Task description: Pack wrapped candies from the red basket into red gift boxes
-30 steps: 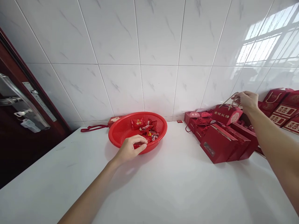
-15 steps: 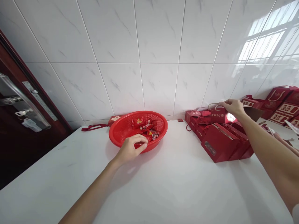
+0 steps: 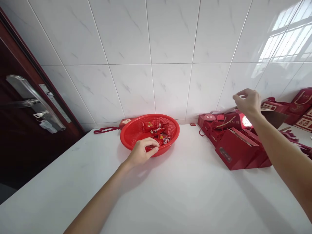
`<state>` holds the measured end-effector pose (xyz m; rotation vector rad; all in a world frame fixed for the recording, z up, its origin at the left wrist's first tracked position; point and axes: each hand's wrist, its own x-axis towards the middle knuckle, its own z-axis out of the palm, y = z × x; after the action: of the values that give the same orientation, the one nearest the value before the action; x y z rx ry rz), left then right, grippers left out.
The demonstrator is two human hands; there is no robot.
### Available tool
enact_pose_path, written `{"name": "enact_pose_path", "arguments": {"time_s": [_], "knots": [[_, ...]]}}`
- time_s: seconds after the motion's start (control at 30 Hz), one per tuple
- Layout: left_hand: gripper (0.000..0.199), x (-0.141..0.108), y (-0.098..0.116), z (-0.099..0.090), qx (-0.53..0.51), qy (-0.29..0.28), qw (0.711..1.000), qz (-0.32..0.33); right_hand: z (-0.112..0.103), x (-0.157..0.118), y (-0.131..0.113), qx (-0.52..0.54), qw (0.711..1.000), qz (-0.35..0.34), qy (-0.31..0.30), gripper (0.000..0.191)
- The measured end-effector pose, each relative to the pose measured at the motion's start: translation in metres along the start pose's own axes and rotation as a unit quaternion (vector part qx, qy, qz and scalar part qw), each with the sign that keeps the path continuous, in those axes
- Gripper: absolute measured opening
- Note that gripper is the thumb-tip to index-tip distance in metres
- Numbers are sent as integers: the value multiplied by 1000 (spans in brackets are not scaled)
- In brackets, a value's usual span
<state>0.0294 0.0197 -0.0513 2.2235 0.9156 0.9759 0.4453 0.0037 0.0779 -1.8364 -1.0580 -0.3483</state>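
Observation:
My left hand (image 3: 145, 151) is at the front rim of a red plastic basket (image 3: 126, 133), its fingers curled over the edge with the thumb opposite. Wrapped red candies (image 3: 159, 131) lie inside the basket, mostly toward its right side. On the right, my right hand (image 3: 247, 100) hangs above red gift boxes (image 3: 235, 149), fingers loosely bent with a small gap at the thumb and nothing visible between them. Below and to its left, a thin rope handle (image 3: 225, 123) lies over one box.
More red boxes (image 3: 302, 100) stand against the tiled wall at the far right. A dark red ribbon (image 3: 106, 130) and a small red box (image 3: 124, 123) lie left of and behind the basket. A door with keys (image 3: 44, 118) is at the left.
My right hand has let go of the rope handle and risen, and the handle has dropped onto the boxes. My left hand stays at the basket rim. The view has shifted slightly left.

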Motion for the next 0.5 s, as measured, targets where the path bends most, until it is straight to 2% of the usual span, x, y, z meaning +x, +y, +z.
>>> {"name": "enact_pose_path", "arguments": {"time_s": [0.1,0.17,0.2,0.23,0.3,0.37,0.43,0.5], "knots": [[17,0,1,0,-4,-2,1000,-3,8,-34,-35,85,993,-43,-69,9],[17,0,2,0,-14,-4,1000,-14,15,-72,-56,139,976,-100,-135,9],[16,0,3,-1,-21,-7,1000,-22,18,-96,-65,193,945,-177,-196,10],[16,1,4,-2,-28,-14,999,-29,22,-123,-72,240,891,-263,-282,10],[18,3,5,-6,-47,-43,997,-46,30,-184,-80,285,761,-395,-428,11],[21,6,7,-16,-65,-84,992,-61,40,-246,-78,304,661,-491,-479,8],[25,7,11,-35,-51,-114,990,-64,51,-300,-67,289,592,-563,-499,5],[27,1,18,-63,14,-118,991,-62,56,-336,-51,276,566,-566,-532,19]]}}
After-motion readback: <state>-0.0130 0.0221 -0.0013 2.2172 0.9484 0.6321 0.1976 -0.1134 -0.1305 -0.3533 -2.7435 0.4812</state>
